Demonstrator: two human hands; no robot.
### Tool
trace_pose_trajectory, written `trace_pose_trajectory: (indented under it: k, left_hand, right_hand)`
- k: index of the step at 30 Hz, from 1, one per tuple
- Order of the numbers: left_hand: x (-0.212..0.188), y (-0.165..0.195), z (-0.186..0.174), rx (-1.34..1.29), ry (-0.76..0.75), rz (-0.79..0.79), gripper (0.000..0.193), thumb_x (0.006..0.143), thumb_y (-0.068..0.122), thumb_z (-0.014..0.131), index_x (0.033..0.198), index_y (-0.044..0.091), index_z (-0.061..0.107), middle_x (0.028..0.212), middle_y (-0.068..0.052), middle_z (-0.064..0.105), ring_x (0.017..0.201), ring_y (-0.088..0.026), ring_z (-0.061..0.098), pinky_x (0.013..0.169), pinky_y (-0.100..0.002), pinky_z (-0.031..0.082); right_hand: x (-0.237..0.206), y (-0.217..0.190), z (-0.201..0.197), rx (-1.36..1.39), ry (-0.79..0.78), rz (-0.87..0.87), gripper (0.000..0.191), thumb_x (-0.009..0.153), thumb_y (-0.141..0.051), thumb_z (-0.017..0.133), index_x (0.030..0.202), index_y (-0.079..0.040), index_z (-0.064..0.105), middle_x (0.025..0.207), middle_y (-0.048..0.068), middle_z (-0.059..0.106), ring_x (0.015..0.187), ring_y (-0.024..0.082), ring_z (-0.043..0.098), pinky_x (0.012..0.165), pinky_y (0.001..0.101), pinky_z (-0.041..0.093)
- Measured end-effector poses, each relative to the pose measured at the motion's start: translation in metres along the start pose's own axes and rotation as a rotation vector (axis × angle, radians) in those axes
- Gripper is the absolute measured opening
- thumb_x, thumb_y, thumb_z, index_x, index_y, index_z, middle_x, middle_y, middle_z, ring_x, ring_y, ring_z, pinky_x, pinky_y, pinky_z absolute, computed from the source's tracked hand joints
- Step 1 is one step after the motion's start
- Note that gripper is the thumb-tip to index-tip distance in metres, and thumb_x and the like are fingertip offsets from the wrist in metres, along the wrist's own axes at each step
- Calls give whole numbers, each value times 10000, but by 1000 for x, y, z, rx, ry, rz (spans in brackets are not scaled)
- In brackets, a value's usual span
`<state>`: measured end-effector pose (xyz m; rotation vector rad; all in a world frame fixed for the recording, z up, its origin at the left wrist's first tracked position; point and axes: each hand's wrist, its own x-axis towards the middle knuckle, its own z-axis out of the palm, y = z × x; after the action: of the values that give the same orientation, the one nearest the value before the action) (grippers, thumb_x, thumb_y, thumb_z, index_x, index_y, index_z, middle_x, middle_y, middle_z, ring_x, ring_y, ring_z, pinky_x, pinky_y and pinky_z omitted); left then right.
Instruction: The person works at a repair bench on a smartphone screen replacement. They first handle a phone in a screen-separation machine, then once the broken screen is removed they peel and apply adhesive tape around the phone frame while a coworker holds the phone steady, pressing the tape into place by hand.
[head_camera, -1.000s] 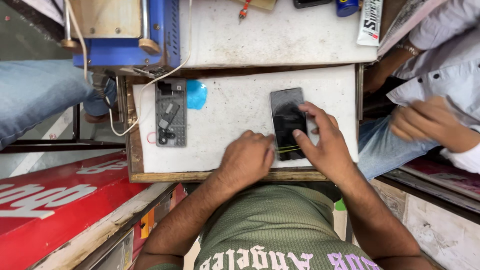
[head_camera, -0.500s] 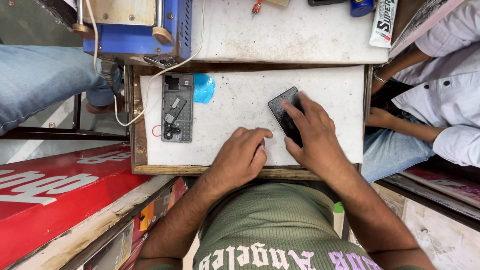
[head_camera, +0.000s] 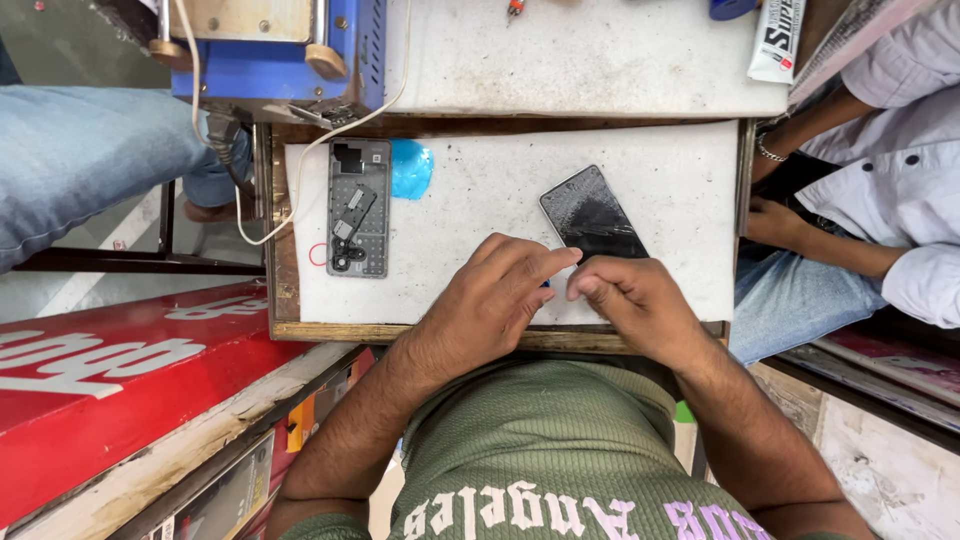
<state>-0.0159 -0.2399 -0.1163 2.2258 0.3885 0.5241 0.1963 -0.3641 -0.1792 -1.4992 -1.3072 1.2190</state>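
Note:
A black phone (head_camera: 588, 214) with cracked glass lies tilted on the white work board (head_camera: 470, 200). My right hand (head_camera: 640, 305) covers and grips its near end with curled fingers. My left hand (head_camera: 497, 300) lies beside it, its fingertips pinched against the right hand's fingers. A small blue piece (head_camera: 547, 284) shows under those fingertips. An opened grey phone frame (head_camera: 358, 208) lies at the board's left, with a blue film (head_camera: 410, 168) touching its right side.
A blue machine (head_camera: 280, 60) with white cables stands at the back left. Behind the board runs a white counter (head_camera: 580, 60). Another person in a white shirt (head_camera: 890, 170) sits at the right. A jeans-clad leg (head_camera: 90, 150) is at the left, above a red sign (head_camera: 110, 390).
The phone has turned from upright to tilted left. My right hand slid from on top of it to its near end, and my left hand's fingers reached across to meet it.

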Motion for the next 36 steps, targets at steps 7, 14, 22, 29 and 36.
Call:
trace_pose_trajectory:
  k: [7, 14, 22, 29, 36]
  left_hand:
    - [-2, -5, 6, -53, 29, 20, 584, 972, 12, 702, 1500, 151, 495, 1217, -129, 661, 1131, -259, 668, 988, -375, 595]
    - [-9, -17, 2, -144, 70, -180, 574, 909, 89, 786, 1433, 141, 556, 1064, -98, 713, 1004, -220, 734, 905, -358, 622]
    - [-10, -6, 14, 193, 129, -2, 502, 870, -48, 738, 1348, 75, 643, 1122, -80, 688, 1033, -256, 654, 934, -390, 562]
    - [-18, -20, 11, 212, 133, -77, 422, 894, 39, 761, 1303, 76, 664, 1092, -83, 708, 1030, -256, 658, 929, -401, 552]
    - [-31, -45, -20, -324, 127, -522, 367, 985, 146, 686, 1344, 89, 635, 1119, -107, 725, 1015, -161, 692, 884, -297, 577]
  right_hand:
    - [-6, 13, -2, 146, 172, -339, 329, 1110, -330, 523, 963, -79, 677, 820, 9, 637, 644, 45, 549, 569, 197, 464]
    - [0, 26, -2, 619, 229, -520, 273, 1113, -363, 598, 1009, -123, 675, 1102, 32, 601, 1160, 172, 573, 1073, 417, 544]
    - [-7, 40, 5, 1004, -49, -409, 257, 1095, -326, 573, 1004, -131, 714, 924, 53, 733, 1075, 265, 705, 1154, 562, 487]
    - [-8, 51, -16, 1202, 77, -473, 205, 1124, -125, 598, 970, -133, 733, 733, 42, 710, 760, 147, 717, 884, 416, 616]
    - [0, 6, -50, 224, 252, -443, 195, 1143, -222, 597, 1057, -103, 725, 929, 77, 727, 802, 138, 704, 705, 284, 606]
